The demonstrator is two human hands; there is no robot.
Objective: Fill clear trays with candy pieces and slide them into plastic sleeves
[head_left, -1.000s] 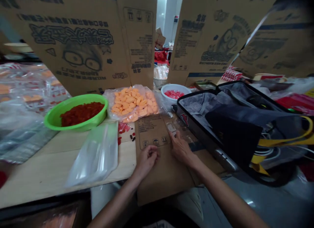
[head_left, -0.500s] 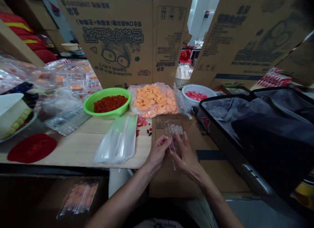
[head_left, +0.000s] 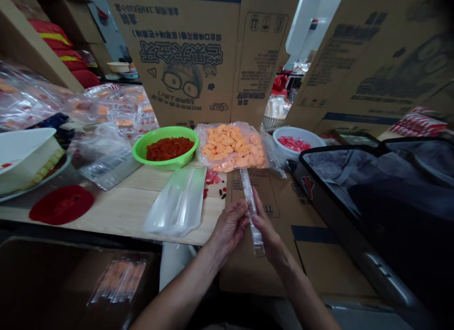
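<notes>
My left hand (head_left: 230,226) and my right hand (head_left: 266,231) pinch a long narrow clear plastic bag (head_left: 250,204) between them, held above a flat cardboard sheet (head_left: 283,226). The bag runs from near the orange pieces down past my right palm. Just beyond lie a clear bag of orange pieces (head_left: 232,147), a green bowl of red pieces (head_left: 166,148) and a white bowl of small red items (head_left: 297,142). A stack of empty clear bags (head_left: 177,202) rests on the wooden board (head_left: 117,209) left of my hands.
An open black suitcase (head_left: 383,197) fills the right side. Tall printed cardboard boxes (head_left: 198,56) stand behind the bowls. Filled packets (head_left: 106,108) pile up at the left, with a white dish (head_left: 24,155), a red lid (head_left: 61,204) and a carton of packets (head_left: 117,280) below.
My hands lifted the narrow clear bag off the cardboard and brought it together between them. The view has swung left, showing more of the left side.
</notes>
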